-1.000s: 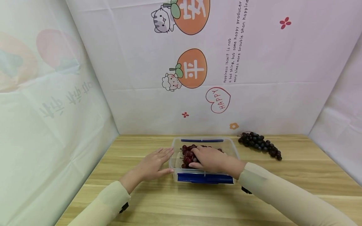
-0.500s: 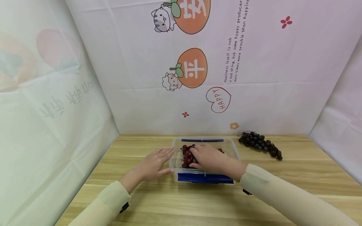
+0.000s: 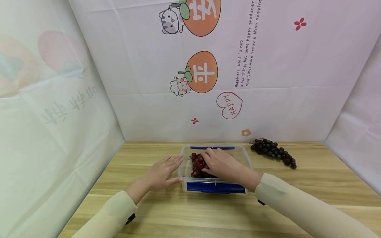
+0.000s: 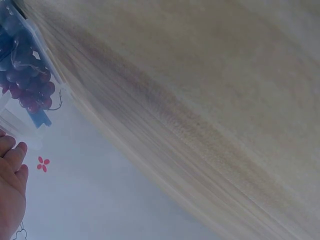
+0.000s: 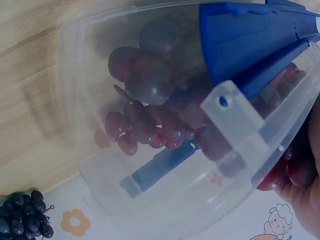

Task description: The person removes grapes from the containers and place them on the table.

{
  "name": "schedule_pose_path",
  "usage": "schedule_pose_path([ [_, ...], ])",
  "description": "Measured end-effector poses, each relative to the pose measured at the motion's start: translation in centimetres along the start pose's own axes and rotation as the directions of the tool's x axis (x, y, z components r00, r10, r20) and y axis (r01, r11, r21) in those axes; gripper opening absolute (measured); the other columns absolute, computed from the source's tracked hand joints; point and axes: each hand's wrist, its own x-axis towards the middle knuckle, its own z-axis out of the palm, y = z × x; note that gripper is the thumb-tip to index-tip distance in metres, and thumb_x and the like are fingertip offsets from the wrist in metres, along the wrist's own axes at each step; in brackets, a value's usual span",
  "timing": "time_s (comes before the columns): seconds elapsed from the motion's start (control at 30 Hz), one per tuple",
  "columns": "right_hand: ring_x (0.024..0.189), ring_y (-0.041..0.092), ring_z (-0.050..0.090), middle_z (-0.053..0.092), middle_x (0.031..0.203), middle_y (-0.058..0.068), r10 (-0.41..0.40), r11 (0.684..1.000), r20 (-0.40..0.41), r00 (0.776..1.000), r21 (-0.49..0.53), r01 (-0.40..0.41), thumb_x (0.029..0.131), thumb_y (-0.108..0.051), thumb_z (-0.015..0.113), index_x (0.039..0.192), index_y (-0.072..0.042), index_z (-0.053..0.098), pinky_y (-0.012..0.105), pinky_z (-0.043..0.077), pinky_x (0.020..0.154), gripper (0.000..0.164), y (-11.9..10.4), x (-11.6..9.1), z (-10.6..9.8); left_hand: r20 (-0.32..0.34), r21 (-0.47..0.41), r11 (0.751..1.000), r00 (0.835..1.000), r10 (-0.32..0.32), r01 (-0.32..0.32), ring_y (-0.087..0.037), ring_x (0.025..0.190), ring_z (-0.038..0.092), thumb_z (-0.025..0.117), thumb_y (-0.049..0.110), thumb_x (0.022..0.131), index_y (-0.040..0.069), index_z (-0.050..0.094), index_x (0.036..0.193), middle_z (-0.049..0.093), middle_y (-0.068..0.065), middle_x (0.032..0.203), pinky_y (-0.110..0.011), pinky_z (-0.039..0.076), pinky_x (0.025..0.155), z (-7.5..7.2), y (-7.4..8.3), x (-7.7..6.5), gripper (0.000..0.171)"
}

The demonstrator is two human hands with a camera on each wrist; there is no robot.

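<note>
In the clear box (image 3: 190,179), your right hand (image 3: 223,164) grasps red grapes (image 3: 197,164)

Your right hand has its fingers and thumb curled round them; the visible ones sit towards the box's left end. Your left hand (image 3: 162,173) is released, fingers extended at the box's left wall. A blue flap (image 3: 215,188) hangs along the front. Off to the right on the wooden table (image 3: 166,215), dark grapes (image 3: 274,152) lie apart from the box.

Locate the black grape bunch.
In the head view, the black grape bunch lies on the table to the right of the clear box, near the printed backdrop.
</note>
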Motion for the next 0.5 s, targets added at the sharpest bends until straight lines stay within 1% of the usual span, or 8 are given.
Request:
schedule_pose_path([
  [0.1,0.069,0.018,0.055,0.056,0.089,0.010,-0.008,0.999,-0.014,1.000,-0.036,0.008,0.091,-0.050,0.063,0.116,0.002,0.062,0.033,0.051,0.064,0.058,0.13,-0.09,-0.09,0.001,0.001,1.000,1.000,0.000,0.000,-0.030,0.140,0.033,0.034,0.063,0.098,0.001,0.030,0.151,0.030,-0.016,0.155,-0.047,0.023,0.116,-0.02,0.00,0.01,0.082],
  [0.2,0.074,0.021,0.058,0.056,0.090,0.010,-0.009,0.999,-0.037,0.999,-0.054,0.007,0.091,-0.049,0.064,0.116,0.004,0.062,0.035,0.053,0.072,0.058,0.25,-0.20,-0.14,0.005,-0.001,1.000,1.000,0.000,0.000,-0.030,0.140,0.032,0.035,0.062,0.098,0.001,0.030,0.151,0.030,-0.015,0.155,-0.046,0.022,0.116,-0.01,-0.01,0.01,0.081],
  [0.3,0.081,0.023,0.060,0.057,0.092,0.011,-0.005,0.999,-0.076,0.997,-0.050,0.001,0.090,-0.046,0.067,0.115,0.004,0.061,0.037,0.054,0.079,0.057,0.35,-0.34,-0.20,0.002,-0.003,1.000,1.000,0.002,-0.002,-0.030,0.140,0.032,0.035,0.062,0.098,0.001,0.030,0.151,0.030,-0.016,0.155,-0.047,0.023,0.116,0.06,-0.05,0.03,0.081],
  [0.4,0.084,0.024,0.060,0.057,0.092,0.012,-0.003,0.999,-0.116,0.993,-0.050,-0.003,0.089,-0.044,0.069,0.113,0.005,0.061,0.037,0.054,0.080,0.055,0.52,-0.51,-0.12,-0.005,0.000,1.000,1.000,0.005,-0.005,-0.030,0.140,0.032,0.035,0.062,0.098,0.000,0.032,0.150,0.031,-0.017,0.154,-0.048,0.024,0.116,0.14,-0.08,0.04,0.081],
  [0.5,0.085,0.026,0.060,0.058,0.094,0.013,-0.006,0.997,-0.147,0.989,-0.078,-0.006,0.089,-0.045,0.069,0.113,0.006,0.060,0.038,0.053,0.082,0.057,0.75,-0.69,-0.11,-0.006,0.003,1.000,1.000,0.003,-0.003,-0.029,0.140,0.031,0.035,0.062,0.098,0.000,0.032,0.150,0.031,-0.016,0.154,-0.047,0.023,0.116,0.17,-0.10,0.03,0.081],
])
